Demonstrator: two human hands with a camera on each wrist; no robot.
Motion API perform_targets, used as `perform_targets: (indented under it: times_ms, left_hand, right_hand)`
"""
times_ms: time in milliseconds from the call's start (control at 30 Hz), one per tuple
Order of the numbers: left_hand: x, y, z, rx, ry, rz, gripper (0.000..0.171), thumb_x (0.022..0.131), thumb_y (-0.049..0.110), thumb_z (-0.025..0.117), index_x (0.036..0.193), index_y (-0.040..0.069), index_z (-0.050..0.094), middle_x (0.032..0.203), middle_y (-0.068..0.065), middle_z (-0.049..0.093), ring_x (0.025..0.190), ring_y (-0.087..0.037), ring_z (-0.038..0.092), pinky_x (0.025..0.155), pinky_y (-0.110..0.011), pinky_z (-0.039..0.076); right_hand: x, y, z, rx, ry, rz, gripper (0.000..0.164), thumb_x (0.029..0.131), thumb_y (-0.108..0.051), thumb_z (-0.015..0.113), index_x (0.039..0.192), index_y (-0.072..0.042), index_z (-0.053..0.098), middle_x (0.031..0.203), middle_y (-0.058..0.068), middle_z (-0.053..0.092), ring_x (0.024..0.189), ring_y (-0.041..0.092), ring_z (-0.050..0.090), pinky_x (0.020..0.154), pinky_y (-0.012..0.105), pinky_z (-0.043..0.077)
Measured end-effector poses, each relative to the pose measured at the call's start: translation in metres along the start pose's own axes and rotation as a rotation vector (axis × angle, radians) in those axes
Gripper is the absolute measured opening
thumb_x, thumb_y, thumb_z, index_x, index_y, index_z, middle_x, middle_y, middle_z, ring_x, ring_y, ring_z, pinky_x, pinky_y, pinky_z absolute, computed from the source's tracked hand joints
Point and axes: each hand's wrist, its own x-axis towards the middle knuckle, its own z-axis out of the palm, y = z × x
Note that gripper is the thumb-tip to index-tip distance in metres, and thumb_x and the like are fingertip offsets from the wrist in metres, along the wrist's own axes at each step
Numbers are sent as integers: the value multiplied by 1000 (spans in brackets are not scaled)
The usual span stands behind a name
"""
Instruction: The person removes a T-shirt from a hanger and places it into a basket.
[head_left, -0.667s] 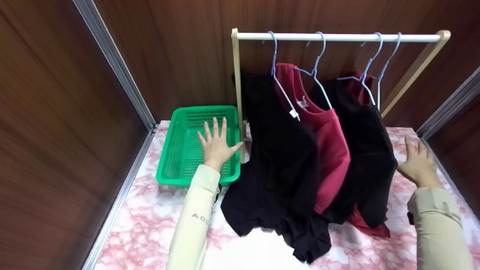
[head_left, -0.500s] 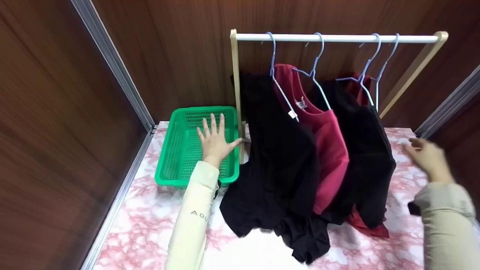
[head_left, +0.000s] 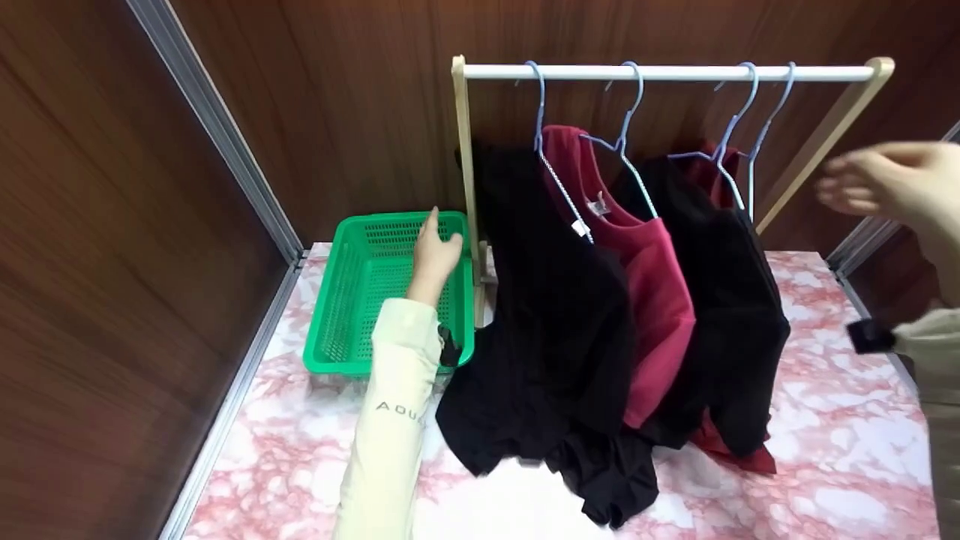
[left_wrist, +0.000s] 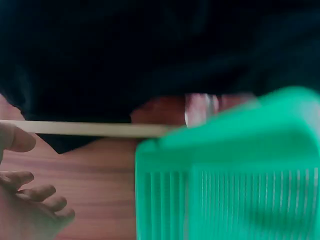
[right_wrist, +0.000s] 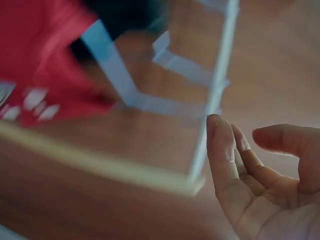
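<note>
My left hand (head_left: 436,253) hovers over the right part of a green plastic basket (head_left: 318,319), beside the rack's left post (head_left: 466,165). Its fingers are loose and hold nothing. In the left wrist view the fingers lie apart from the basket wall (left_wrist: 225,150). Raised at the far right, my right hand (head_left: 896,184) is blurred and empty, its fingers loosely bent. The right wrist view has its fingertips close to the white rail (right_wrist: 216,87) and a blue hanger (right_wrist: 165,105). A black garment (head_left: 555,322), a pink one (head_left: 664,322) and another black one (head_left: 739,322) hang from the rail.
The wooden-ended rack stands on a pink marbled surface (head_left: 262,465). A dark red garment (head_left: 742,459) shows below the right black one. Black cloth (head_left: 611,480) droops onto the surface in front. Brown wood-grain panels (head_left: 360,112) enclose the left, back and right.
My right hand has swung up from beside the right black garment to near the rack's right end. My left hand has turned and its spread fingers have drawn together over the basket.
</note>
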Motion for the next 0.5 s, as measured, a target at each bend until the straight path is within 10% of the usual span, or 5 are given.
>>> perform_targets:
  times_ms: [67, 133, 267, 367, 500]
  left_hand:
    - [2, 5, 2, -105, -15, -26, 59, 99, 20, 41, 152, 24, 17, 159, -6, 18, 92, -17, 58, 77, -28, 46]
    - [3, 10, 4, -189, -27, -37, 56, 99, 18, 38, 152, 26, 19, 159, -5, 20, 61, -13, 42, 59, -25, 36]
    - [6, 16, 10, -298, -48, -13, 57, 98, 12, 36, 152, 23, 19, 159, -3, 21, 98, -14, 57, 75, -25, 39]
    - [6, 19, 13, -356, -72, 11, 61, 96, 8, 36, 152, 23, 17, 160, -3, 18, 142, -20, 27, 92, -31, 33]
    - [7, 21, 16, -399, -109, 13, 67, 94, 5, 37, 152, 28, 12, 161, 0, 10, 98, -17, 52, 76, -29, 35]
  right_hand:
    - [1, -7, 23, -130, -22, -10, 32, 95, -8, 48, 75, -13, 72, 66, -1, 72, 61, 7, 70, 58, 17, 54]
    - [3, -11, 48, -272, -35, 12, 31, 96, -12, 48, 76, -18, 70, 66, -6, 72, 62, 3, 69, 60, 16, 54]
    - [12, -5, 96, -504, -61, 54, 29, 96, -15, 43, 79, -20, 66, 60, -15, 67, 59, -4, 65, 60, 14, 53]
    - [20, 7, 126, -539, -82, 70, 25, 94, -12, 42, 93, -4, 65, 57, -16, 64, 56, -6, 62, 58, 12, 52]
    - [28, 24, 157, -544, -70, 86, 32, 93, -10, 42, 110, 14, 57, 57, -16, 59, 53, -7, 57, 54, 10, 50]
